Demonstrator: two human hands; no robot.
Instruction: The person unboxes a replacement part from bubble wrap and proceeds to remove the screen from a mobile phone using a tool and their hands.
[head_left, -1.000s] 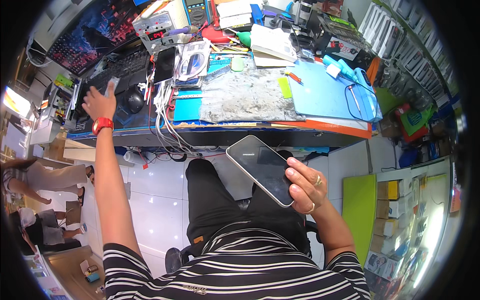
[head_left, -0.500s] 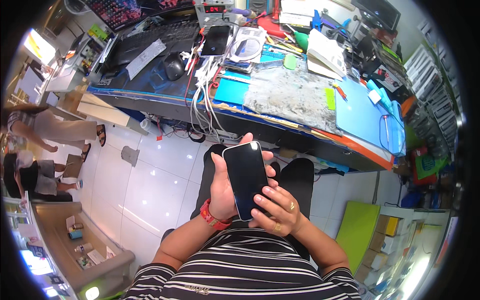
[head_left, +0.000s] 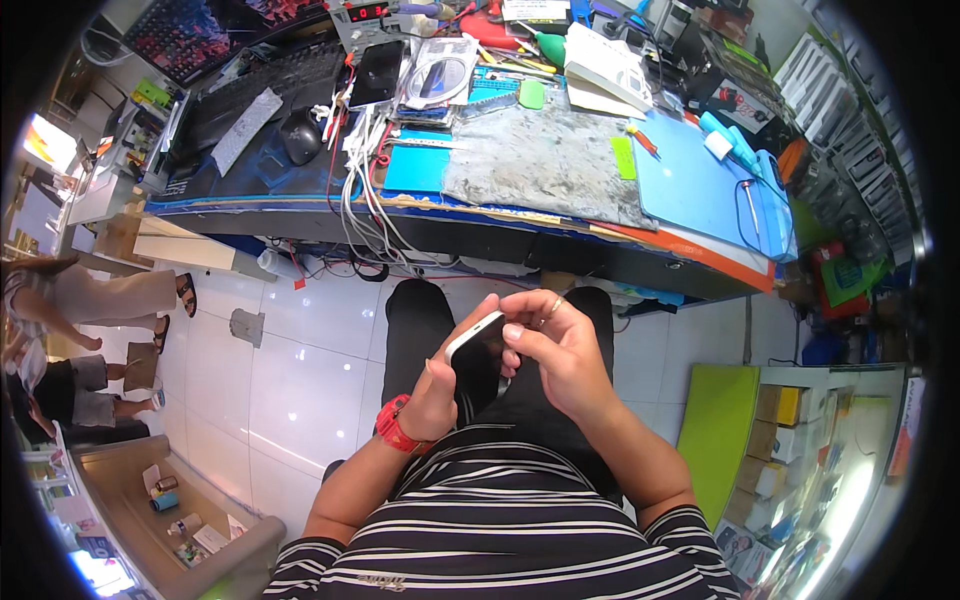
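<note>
The white tiled floor point(head_left: 300, 360) fills the lower left of the view, with other people seated at its far left edge. Above it runs the counter point(head_left: 480, 225), long and crowded, its front edge trimmed in blue and orange. On the counter's left end lies a black keyboard point(head_left: 265, 85) with a black mouse point(head_left: 302, 137) just beside it. At the middle sits a worn grey mat point(head_left: 545, 165); a light blue mat point(head_left: 690, 190) lies to its right, touching it. A bundle of white cables point(head_left: 365, 200) hangs over the counter's front edge, left of the grey mat. A second, dark phone point(head_left: 377, 72) rests near the back of the counter, above the cables.

Below the counter sits the person, in a black-and-white striped shirt point(head_left: 500, 530) and dark trousers point(head_left: 420, 330), knees toward the counter. The left hand point(head_left: 440, 390), with a red watch point(head_left: 395, 425) on its wrist, is closed around the lower part of a phone point(head_left: 478, 355), thumb up along its left side. The right hand point(head_left: 555, 350), a ring on one finger, grips the phone from the right, fingertips curled over its top edge. The phone is held tilted above the lap, well apart from the counter; its white edge and dark face show between the two hands.
</note>
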